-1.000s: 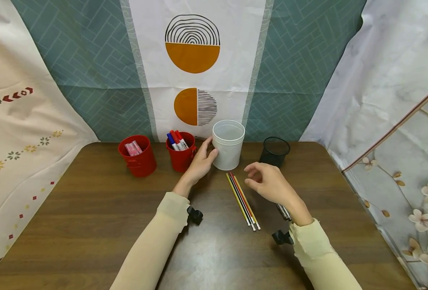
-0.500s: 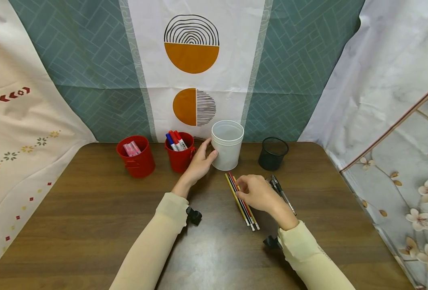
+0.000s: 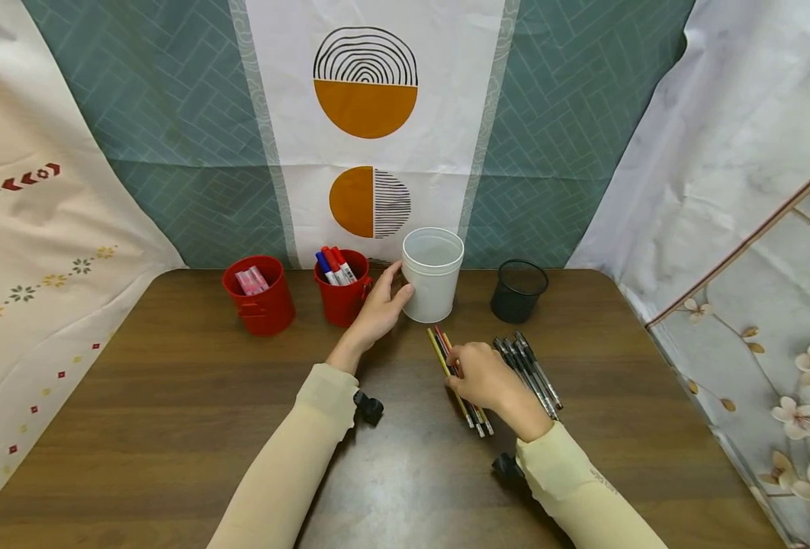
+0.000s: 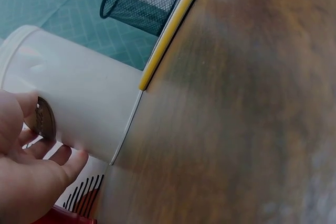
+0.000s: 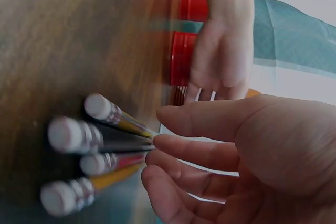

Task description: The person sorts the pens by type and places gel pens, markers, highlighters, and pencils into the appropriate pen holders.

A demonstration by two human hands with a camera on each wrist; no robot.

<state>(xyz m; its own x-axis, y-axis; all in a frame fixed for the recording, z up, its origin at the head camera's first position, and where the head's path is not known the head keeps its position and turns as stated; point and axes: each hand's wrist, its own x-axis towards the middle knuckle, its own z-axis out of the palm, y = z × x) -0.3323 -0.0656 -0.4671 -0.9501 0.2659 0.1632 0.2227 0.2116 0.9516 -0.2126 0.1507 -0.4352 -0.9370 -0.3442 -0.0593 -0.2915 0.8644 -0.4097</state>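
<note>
A white bucket [image 3: 432, 278] stands upright near the back middle of the table. My left hand [image 3: 376, 306] holds its left side, thumb toward the front; the left wrist view shows the fingers [image 4: 73, 166] on its wall beside a dark oval plate [image 4: 43, 119]. Several pencils [image 3: 439, 347], yellow, black and red, lie together in front of the bucket, their white eraser ends [image 5: 68, 135] toward me. Over their middle is my right hand [image 3: 483, 375], its fingertips right at the pencils and slightly spread in the right wrist view.
Several black-and-clear pens [image 3: 530, 370] lie right of my right hand. Behind them stands a black mesh cup [image 3: 517, 297]. To the left are a red bucket [image 3: 343, 305] with markers and another red bucket [image 3: 264, 309] holding pink-and-white items. A patterned cloth [image 3: 549, 152] hangs behind the table.
My right hand has moved left and down from beside the black mesh cup to the pencils, uncovering the pens. My left hand and the white bucket stay in place.
</note>
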